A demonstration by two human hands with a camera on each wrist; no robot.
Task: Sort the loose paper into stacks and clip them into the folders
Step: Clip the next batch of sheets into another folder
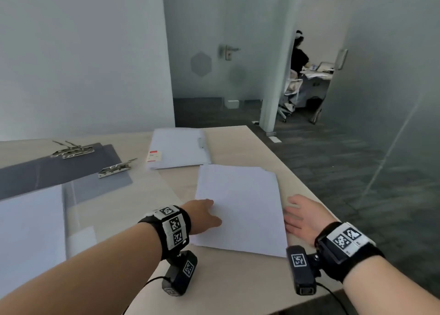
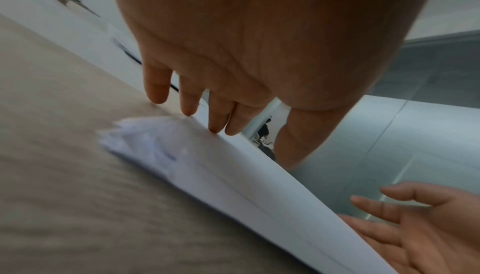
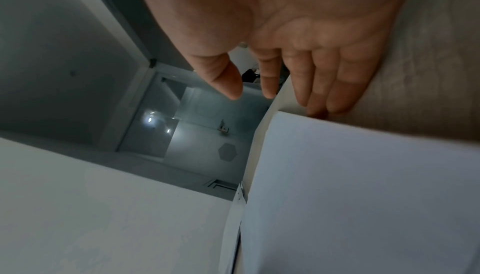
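A stack of white paper (image 1: pixel 240 207) lies on the wooden table (image 1: pixel 238 279) in front of me. My left hand (image 1: pixel 207 216) is at the stack's left edge, its fingers hidden under the sheets. In the left wrist view the fingers (image 2: pixel 215 122) lie against the lifted paper (image 2: pixel 207 165) with the thumb on the far side, pinching it. With straight fingers, my right hand (image 1: pixel 295 216) rests on the table against the stack's right edge. Dark grey folders (image 1: pixel 59 171) with raised metal clips (image 1: pixel 116 168) lie open at the left. A pale folder (image 1: pixel 178 150) lies behind the stack.
More white sheets (image 1: pixel 31 231) lie at the near left, partly over a clear cover. The table's right edge (image 1: pixel 316 195) runs just beside my right hand, with dark carpet beyond. Glass walls and a door stand behind. A person sits at a distant desk (image 1: pixel 298 57).
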